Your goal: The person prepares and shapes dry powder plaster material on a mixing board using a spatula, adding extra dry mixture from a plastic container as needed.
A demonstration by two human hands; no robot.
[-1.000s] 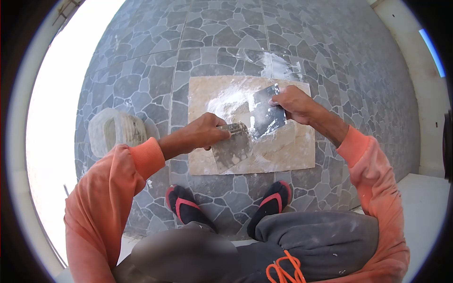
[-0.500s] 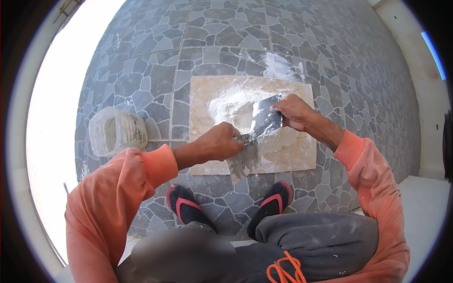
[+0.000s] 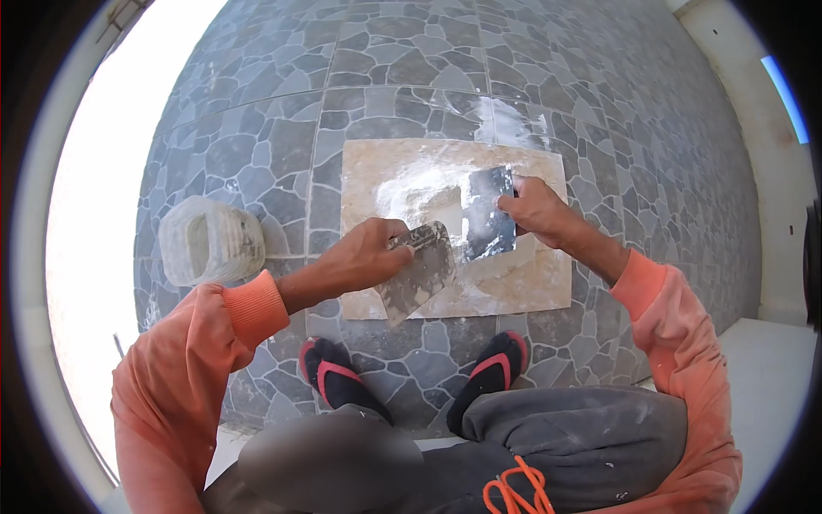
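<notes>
Putty [image 3: 407, 190] looks soft and sticky to me. My left hand [image 3: 364, 253] grips a thin, springy scraper [image 3: 421, 276] at its handle; my right hand [image 3: 538, 210] grips a second blade [image 3: 490, 221].

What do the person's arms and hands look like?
Both arms wear long orange sleeves, left sleeve and right sleeve, each ending in a ribbed cuff. Left hand and right hand are bare: no gloves, no watch visible.
</notes>
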